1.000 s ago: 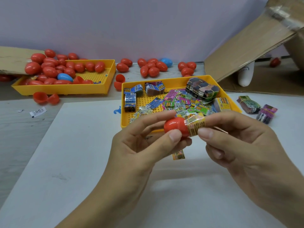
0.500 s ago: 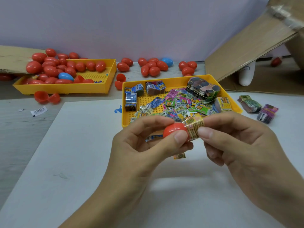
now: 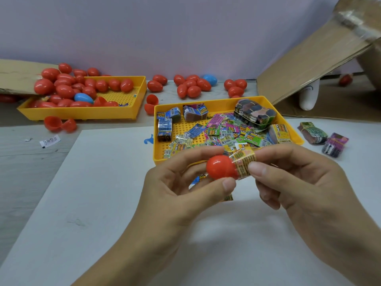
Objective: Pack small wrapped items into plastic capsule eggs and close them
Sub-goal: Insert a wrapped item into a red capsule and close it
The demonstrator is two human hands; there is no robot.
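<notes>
My left hand (image 3: 181, 188) grips a red egg half (image 3: 220, 167) between thumb and fingers above the white board. My right hand (image 3: 299, 182) pinches a small yellow wrapped item (image 3: 244, 165) whose end sits in the open mouth of the egg half. The two hands meet just in front of the near yellow tray (image 3: 158, 155), which holds several loose wrapped items (image 3: 224, 131) and bundled stacks.
A far yellow tray (image 3: 82, 113) at the left holds several red eggs and a blue one. More eggs (image 3: 191, 85) lie along the wall. An open red egg (image 3: 59, 124) lies by the tray. Two bundles (image 3: 321, 137) sit right. A cardboard box (image 3: 321, 58) leans at back right.
The wrapped item has been pushed a little further into the red egg half. Both hands stay nearly in place, drifting slightly.
</notes>
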